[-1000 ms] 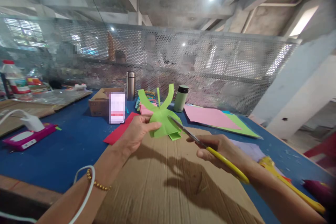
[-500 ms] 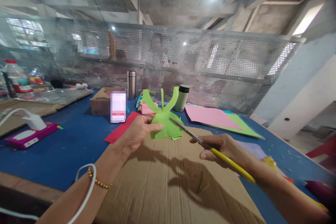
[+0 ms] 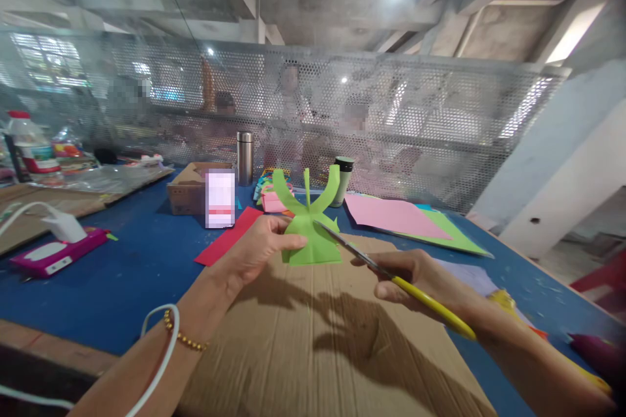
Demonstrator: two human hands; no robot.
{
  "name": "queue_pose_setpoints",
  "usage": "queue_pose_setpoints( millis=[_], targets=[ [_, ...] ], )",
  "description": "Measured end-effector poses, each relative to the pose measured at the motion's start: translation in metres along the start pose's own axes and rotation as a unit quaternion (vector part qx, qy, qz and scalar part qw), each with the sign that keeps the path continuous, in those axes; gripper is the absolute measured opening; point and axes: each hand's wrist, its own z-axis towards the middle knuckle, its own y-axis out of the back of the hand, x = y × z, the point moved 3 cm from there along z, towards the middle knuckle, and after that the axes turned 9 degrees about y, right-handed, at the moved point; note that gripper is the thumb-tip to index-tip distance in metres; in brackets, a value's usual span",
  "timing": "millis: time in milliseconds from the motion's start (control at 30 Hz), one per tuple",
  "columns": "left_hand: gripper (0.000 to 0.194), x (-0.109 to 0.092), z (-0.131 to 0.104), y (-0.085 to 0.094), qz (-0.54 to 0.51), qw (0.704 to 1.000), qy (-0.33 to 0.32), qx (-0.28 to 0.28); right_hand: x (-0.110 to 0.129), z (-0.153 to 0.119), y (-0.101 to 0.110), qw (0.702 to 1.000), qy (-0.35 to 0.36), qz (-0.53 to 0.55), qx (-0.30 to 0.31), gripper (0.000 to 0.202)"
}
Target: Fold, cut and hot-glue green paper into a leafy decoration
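A light green paper cutout (image 3: 315, 244) is pinched in my left hand (image 3: 259, 244), raised above a brown cardboard sheet (image 3: 293, 352). Two curved strips and a thin upright strip rise from its top, and the lower part flares out. My right hand (image 3: 411, 277) grips yellow-handled scissors (image 3: 425, 306) by the shank, the handles pointing toward me. The blade tips lie against the middle of the green paper, near its narrow waist. Whether the blades touch the paper or only overlap it in view, I cannot tell.
Beyond my hands stand a cardboard box (image 3: 188, 189), a phone (image 3: 220, 199), a steel flask (image 3: 245, 159) and a green tumbler (image 3: 344, 182). Red paper (image 3: 227, 238) and pink paper (image 3: 396, 216) lie either side. A purple power strip (image 3: 61, 254) is at left.
The green paper has tilted and shifted slightly right, its strips now overlapping the tumbler and its lower edge flatter toward me. The scissors have hardly moved.
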Motion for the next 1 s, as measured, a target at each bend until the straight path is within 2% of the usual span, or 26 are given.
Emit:
queue_pose_setpoints(
  millis=[233, 467, 767, 1000],
  targets=[
    [0.022, 0.0001, 0.0013, 0.0, 0.002, 1.0, 0.005, 0.01, -0.005, -0.0013, -0.0024, 0.999, -0.035, 0.021, -0.005, 0.067],
    [0.021, 0.0009, -0.0007, 0.0, 0.0, 1.0, 0.015, 0.023, -0.005, -0.0054, 0.0004, 0.999, -0.034, 0.017, 0.011, 0.061],
    [0.024, 0.0014, -0.0024, 0.0, 0.004, 0.999, 0.03, 0.032, -0.0005, -0.006, 0.0016, 0.999, 0.003, 0.023, 0.028, 0.061],
    [0.021, 0.0023, -0.0022, 0.0006, 0.034, 0.999, 0.02, 0.038, -0.0061, -0.0089, 0.0027, 0.999, -0.014, 0.024, 0.034, 0.058]
  ],
)
